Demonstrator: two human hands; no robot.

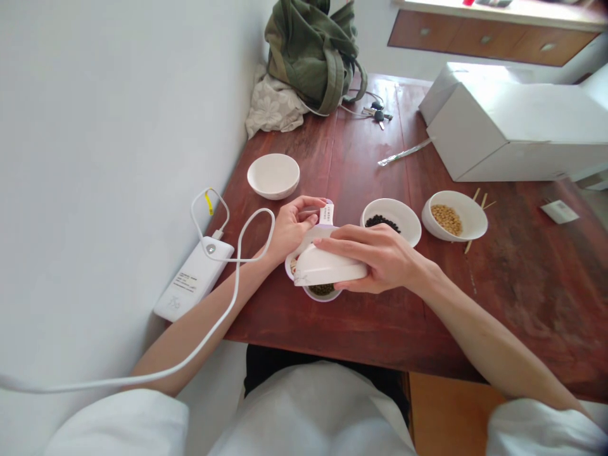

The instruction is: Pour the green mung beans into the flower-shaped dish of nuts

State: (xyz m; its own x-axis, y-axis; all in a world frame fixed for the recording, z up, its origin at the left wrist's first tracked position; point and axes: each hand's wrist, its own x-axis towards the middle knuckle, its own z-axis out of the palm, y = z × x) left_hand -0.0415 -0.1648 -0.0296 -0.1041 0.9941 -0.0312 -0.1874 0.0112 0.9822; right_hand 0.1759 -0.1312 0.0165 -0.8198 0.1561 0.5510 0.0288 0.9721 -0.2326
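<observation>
- We've got bright, soft light washing evenly across the wooden table (532, 285)
- We're seeing glare on the white box (517, 126), its top nearly blown out
- We catch only a faint shadow under the right hand (380, 259)
- We're getting bowed, wide-angle edges, with the far drawers (489, 35) gone soft

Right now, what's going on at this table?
A person's right hand holds a tilted white bowl over a purple-rimmed cup of dark green beans, while the left hand holds the cup's labelled handle. Nearby on the wooden table sit bowls of black beans and yellow beans.
</observation>
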